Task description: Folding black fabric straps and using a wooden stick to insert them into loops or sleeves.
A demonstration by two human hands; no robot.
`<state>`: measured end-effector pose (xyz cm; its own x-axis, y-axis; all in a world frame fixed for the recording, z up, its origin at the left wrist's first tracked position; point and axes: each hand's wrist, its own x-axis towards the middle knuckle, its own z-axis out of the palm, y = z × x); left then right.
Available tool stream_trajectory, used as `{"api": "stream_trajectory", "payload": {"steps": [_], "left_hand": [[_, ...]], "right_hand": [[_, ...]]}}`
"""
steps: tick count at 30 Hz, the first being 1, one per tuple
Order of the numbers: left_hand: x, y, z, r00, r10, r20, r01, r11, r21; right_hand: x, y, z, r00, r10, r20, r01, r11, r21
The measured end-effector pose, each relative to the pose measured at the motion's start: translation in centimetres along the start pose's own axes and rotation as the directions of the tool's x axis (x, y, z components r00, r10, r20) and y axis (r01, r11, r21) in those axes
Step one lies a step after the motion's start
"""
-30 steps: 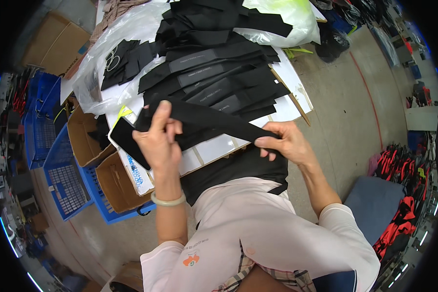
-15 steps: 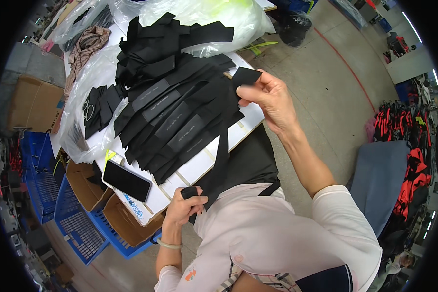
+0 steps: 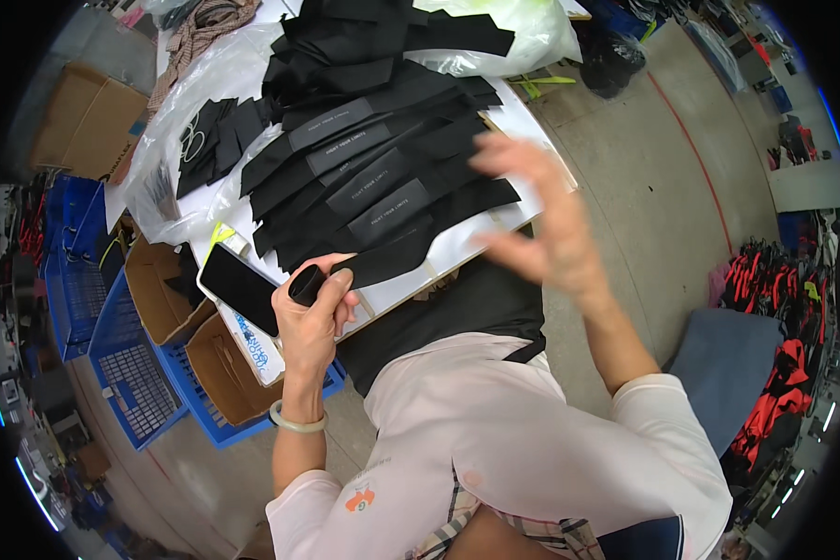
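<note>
My left hand (image 3: 306, 322) is closed round a black fabric strip (image 3: 394, 261), at the table's near edge. One end is coiled into a small roll inside my fist; the rest runs right across the white tabletop (image 3: 462, 250) toward the other strips. My right hand (image 3: 543, 215), smeared by motion, hovers above the table's right edge with fingers apart and nothing in them. Beyond my hands lies an overlapping pile of black strips (image 3: 364, 173), several bearing grey printed labels. To the left of my left hand a phone (image 3: 241, 287) rests with its dark screen up.
Clear plastic bags (image 3: 173, 154) flank the pile. Smaller black pieces (image 3: 219, 145) lie at its left. Below the table's left side stand cardboard boxes (image 3: 229, 373) and blue plastic baskets (image 3: 135, 392). A grey-blue cloth-covered stack (image 3: 728, 364) and red-black goods (image 3: 779, 392) are at right.
My right hand has let go of the strip's far end and opened. My left hand has moved up and left to the table edge with the rolled end. The strip now lies on the table.
</note>
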<state>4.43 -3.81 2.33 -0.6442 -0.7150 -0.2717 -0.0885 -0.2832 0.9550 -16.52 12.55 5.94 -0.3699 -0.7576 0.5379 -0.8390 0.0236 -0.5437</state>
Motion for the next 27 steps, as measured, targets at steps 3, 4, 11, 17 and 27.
{"api": "stream_trajectory", "payload": {"steps": [3,4,11,17,27], "left_hand": [[-0.3,1.3,0.8,0.994,-0.049,0.101,0.057,0.996,-0.075],[-0.3,1.7,1.1,0.988,-0.071,0.140,0.086,0.991,-0.103],[0.1,2.0,1.5,0.987,-0.085,0.133,0.115,0.966,-0.232],[0.1,1.0,2.5,0.966,0.058,0.252,0.038,0.932,-0.360],[3.0,1.5,1.5,0.988,0.104,-0.116,-0.149,0.849,-0.506]], "right_hand": [[0.1,-2.5,3.8,0.971,-0.145,0.192,0.116,0.981,0.153],[-0.4,-2.2,5.2,0.968,-0.170,0.185,0.123,0.964,0.237],[-0.4,-2.7,7.2,0.995,-0.097,-0.027,0.100,0.925,0.366],[-0.5,-3.1,7.3,0.941,0.295,0.165,-0.316,0.592,0.741],[-4.1,-3.0,6.0,0.946,0.314,0.079,-0.317,0.851,0.419]]}}
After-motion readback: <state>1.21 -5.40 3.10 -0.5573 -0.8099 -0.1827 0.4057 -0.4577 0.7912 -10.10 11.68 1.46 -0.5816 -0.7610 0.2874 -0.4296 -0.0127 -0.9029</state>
